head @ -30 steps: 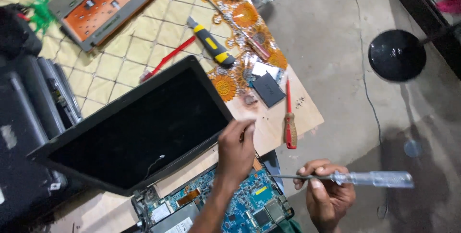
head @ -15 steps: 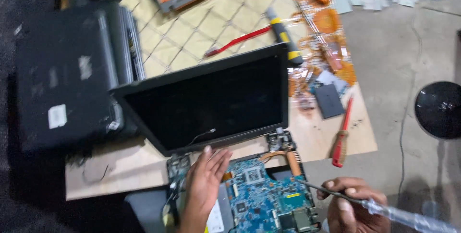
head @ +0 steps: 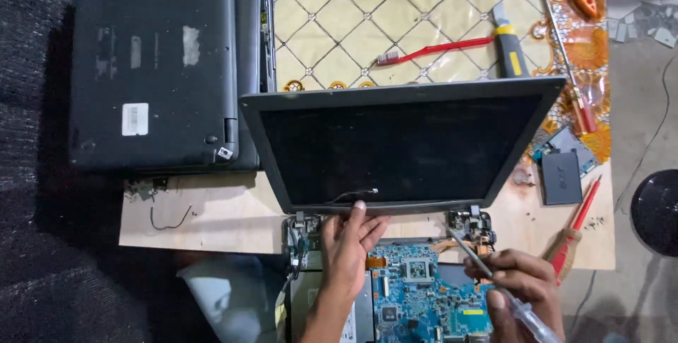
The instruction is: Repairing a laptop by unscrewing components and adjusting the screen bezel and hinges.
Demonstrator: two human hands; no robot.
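Laptop (head: pixel 395 152) open, blue board (head: pixel 424 293) exposed.

Two bare hands, no gloves, no rings or watch showing. Left hand (head: pixel 351 244) enters from about 6 o'clock with a bare forearm, no sleeve in view; nails short and unpainted. Right hand (head: pixel 519 286) sits at about 5 o'clock, cut by the frame edge, wrist unseen, nails short too.
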